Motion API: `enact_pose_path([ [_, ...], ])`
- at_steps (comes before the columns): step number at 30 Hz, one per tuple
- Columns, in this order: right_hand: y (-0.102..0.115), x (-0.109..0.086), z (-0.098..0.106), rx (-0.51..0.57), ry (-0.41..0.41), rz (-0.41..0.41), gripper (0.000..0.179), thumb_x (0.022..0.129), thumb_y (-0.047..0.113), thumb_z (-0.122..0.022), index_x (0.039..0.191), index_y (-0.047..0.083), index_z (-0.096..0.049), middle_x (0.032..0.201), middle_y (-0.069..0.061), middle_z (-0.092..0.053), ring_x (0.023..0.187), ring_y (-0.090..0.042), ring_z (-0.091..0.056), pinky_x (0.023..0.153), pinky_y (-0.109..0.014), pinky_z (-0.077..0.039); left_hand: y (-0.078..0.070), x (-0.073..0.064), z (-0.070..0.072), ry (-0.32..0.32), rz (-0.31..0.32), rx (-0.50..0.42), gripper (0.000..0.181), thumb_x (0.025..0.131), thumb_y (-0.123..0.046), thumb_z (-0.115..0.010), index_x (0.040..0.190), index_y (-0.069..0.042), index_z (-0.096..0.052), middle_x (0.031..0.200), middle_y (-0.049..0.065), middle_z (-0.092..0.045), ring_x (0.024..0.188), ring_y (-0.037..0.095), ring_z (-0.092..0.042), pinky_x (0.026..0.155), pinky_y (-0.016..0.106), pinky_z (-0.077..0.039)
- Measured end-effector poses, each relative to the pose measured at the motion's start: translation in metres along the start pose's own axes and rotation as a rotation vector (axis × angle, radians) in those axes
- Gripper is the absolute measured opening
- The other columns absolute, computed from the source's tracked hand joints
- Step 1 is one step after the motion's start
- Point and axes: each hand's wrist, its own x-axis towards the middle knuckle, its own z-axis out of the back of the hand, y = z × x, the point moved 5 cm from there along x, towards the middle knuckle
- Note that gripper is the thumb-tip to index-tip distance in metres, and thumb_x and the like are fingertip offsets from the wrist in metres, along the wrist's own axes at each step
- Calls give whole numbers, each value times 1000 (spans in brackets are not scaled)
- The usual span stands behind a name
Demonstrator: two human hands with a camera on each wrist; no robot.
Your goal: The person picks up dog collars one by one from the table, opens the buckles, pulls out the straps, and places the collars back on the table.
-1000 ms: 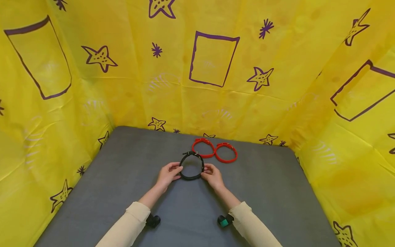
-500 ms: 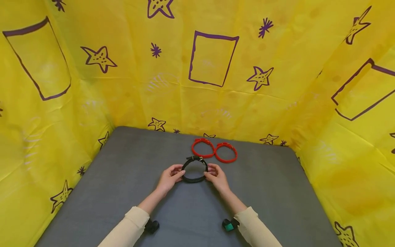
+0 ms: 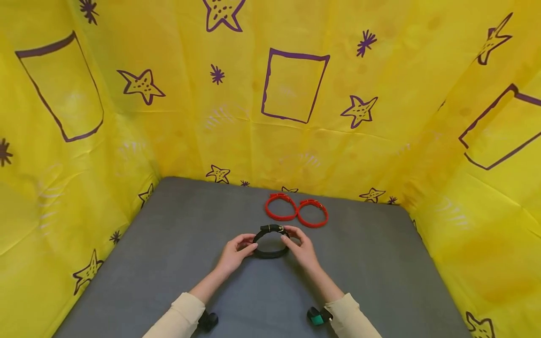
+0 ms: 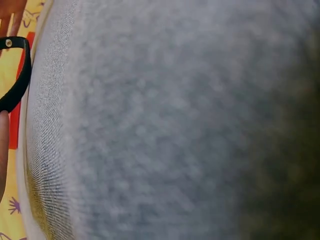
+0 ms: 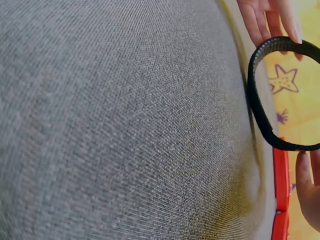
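Observation:
A black buckled collar (image 3: 270,255), fastened into a ring, is held between both hands over the grey surface. My left hand (image 3: 234,253) pinches its left side between thumb and fingers. On the other side my right hand (image 3: 302,249) grips it close to the buckle (image 3: 280,228), which faces the far side. In the right wrist view the collar (image 5: 257,107) appears as a wide loop with a hand at each end. Only part of the collar (image 4: 20,82) shows at the left edge of the left wrist view.
Two red collars (image 3: 281,217) (image 3: 313,225) lie side by side behind the black one, also closed into rings. A grey cloth-covered table (image 3: 190,211) carries them. Yellow sheets (image 3: 236,141) with purple drawings wall in the back and both sides.
Both hands have brought the black collar nearer and slightly right, and its ring looks flatter now. My right hand has shifted up toward the buckle. The red collars stay put.

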Motion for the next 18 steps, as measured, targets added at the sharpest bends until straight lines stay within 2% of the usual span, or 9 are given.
enact_pose_path([
  [8, -1, -6, 4, -5, -8, 25, 25, 90, 19, -72, 115, 15, -71, 108, -1, -69, 101, -15, -60, 82, -25, -50, -33, -15, -3, 23, -55, 40, 27, 88, 2, -69, 114, 7, -65, 104, 22, -64, 90, 22, -64, 74, 28, -57],
  [10, 0, -7, 4, -17, -8, 27, 23, 90, 18, -72, 113, 14, -72, 106, -1, -70, 98, -13, -60, 80, -23, -48, -33, -16, -3, 16, -68, 60, 27, 88, 2, -69, 114, 6, -66, 104, 22, -65, 91, 22, -65, 73, 26, -56],
  [15, 21, -14, 6, -35, 9, 67, 21, 91, 10, -70, 110, 4, -71, 103, -10, -71, 94, -14, -61, 74, -23, -47, -18, -10, -1, -18, -108, 155, 27, 86, -4, -73, 113, 0, -69, 104, 16, -68, 91, 22, -65, 74, 26, -54],
  [18, 33, -19, 8, -34, 21, 63, 21, 90, 7, -70, 111, 1, -70, 103, -12, -70, 94, -15, -61, 76, -25, -48, -14, -5, 1, 0, -124, 225, 31, 85, -9, -76, 114, -6, -69, 106, 9, -68, 95, 22, -65, 77, 28, -54],
])
